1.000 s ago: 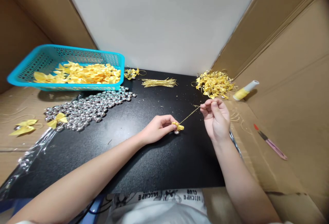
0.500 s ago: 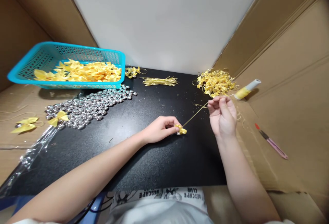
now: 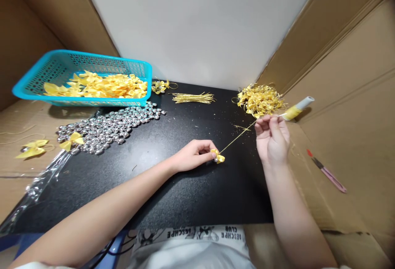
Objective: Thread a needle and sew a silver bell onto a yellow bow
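Note:
My left hand rests low over the black table and pinches a yellow ribbon bow with a silver bead at it. From the bow a thin gold cord runs taut, up and to the right. Its far end is between the thumb and fingers of my right hand, which is raised with the palm side towards me. The fingertips of my right hand are near a heap of finished yellow bows with gold loops. How the cord is fixed to the bow is hidden by my left fingers.
A blue basket of yellow bows stands at the back left, with silver beads spread before it. Cut gold cords lie at the back. To the right are a yellow-and-white thread spool and pink-handled thread snips.
My right hand has moved slightly right, and the cord between my hands stays stretched and shows a little longer. My left hand still holds the bow in nearly the same place.

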Available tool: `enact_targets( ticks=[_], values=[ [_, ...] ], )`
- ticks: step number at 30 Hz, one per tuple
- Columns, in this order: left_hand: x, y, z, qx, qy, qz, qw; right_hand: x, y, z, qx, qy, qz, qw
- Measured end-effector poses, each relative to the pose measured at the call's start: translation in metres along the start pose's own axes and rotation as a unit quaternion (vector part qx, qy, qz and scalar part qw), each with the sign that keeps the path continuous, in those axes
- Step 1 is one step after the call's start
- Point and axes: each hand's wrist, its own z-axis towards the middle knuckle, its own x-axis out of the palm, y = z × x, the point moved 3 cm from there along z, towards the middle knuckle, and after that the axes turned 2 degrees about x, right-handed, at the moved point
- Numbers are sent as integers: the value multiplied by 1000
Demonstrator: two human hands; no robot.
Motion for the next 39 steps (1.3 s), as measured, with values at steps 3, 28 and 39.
enact_targets(
  ticks=[3, 28, 39],
  values=[
    [3, 1, 0, -9, 1, -87, 996, 0, -1, 0, 3, -2, -6, 1000],
    [8, 3, -5, -60, 5, -175, 983, -12, -37, 5, 113, -69, -22, 991],
    [6, 4, -7, -37, -9, -183, 982, -16, -46, 6, 123, -88, -39, 988]
  ],
)
